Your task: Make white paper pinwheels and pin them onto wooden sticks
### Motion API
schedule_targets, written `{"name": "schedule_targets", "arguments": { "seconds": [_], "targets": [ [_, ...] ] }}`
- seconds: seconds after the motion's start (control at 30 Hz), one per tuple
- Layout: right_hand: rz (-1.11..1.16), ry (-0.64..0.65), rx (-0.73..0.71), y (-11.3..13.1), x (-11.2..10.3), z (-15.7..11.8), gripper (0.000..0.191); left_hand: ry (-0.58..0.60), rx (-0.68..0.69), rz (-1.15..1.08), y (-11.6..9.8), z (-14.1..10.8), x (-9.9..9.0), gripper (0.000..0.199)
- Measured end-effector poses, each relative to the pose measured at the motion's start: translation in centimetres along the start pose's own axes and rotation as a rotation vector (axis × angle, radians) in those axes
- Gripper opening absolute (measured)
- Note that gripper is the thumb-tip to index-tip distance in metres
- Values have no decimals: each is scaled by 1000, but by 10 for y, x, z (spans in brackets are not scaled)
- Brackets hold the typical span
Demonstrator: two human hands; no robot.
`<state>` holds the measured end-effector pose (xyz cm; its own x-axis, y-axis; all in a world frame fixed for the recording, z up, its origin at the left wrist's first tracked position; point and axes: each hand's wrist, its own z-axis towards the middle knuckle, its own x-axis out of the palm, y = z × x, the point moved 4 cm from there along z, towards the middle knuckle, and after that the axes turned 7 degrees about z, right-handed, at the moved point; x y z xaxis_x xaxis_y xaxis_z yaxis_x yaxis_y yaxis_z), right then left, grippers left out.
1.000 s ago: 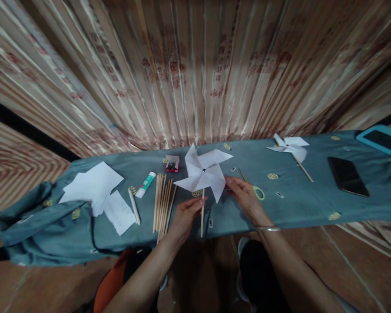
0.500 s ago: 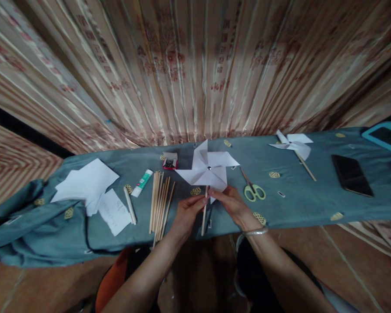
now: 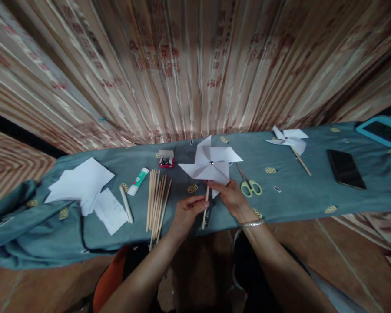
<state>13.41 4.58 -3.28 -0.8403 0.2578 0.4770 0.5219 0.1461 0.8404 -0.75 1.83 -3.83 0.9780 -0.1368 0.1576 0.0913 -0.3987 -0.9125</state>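
A white paper pinwheel (image 3: 211,163) with a dark pin at its centre faces me above the cloth, fixed to a thin wooden stick. My left hand (image 3: 189,211) pinches the stick between thumb and fingers, low on it. Closer to the paper, my right hand (image 3: 232,198) grips the stick just under the blades, with a bracelet on the wrist. Some of the right fingers are hidden behind the paper. Right of this hand lie scissors (image 3: 250,188) with pale green handles. A bundle of wooden sticks (image 3: 156,200) lies left of my left hand.
On the blue-green cloth (image 3: 299,191) are a small red box of pins (image 3: 166,160), a glue stick (image 3: 138,181), a white rod (image 3: 126,204) and white paper sheets (image 3: 81,182). Another pinwheel (image 3: 289,140), a dark phone (image 3: 346,168) and a blue-framed tablet (image 3: 382,131) lie to the right. A curtain (image 3: 189,69) hangs behind.
My left hand has slid slightly down the stick, away from my right hand. The pinwheel has turned a little and sits slightly higher; the whole view has shifted a bit.
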Motion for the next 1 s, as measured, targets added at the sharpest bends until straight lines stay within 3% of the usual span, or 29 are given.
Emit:
{"name": "schedule_targets", "arguments": {
  "seconds": [0.23,0.6,1.0],
  "targets": [
    [-31,27,-49,11,0,0,37,-54,-1,-14,0,2,-4,31],
    [-135,-65,-91,24,-13,-2,40,-104,34,-19,-1,6,-11,33],
    [-78,-16,-7,21,-7,-7,37,-107,34,-25,-2,6,-7,31]
  ]
}}
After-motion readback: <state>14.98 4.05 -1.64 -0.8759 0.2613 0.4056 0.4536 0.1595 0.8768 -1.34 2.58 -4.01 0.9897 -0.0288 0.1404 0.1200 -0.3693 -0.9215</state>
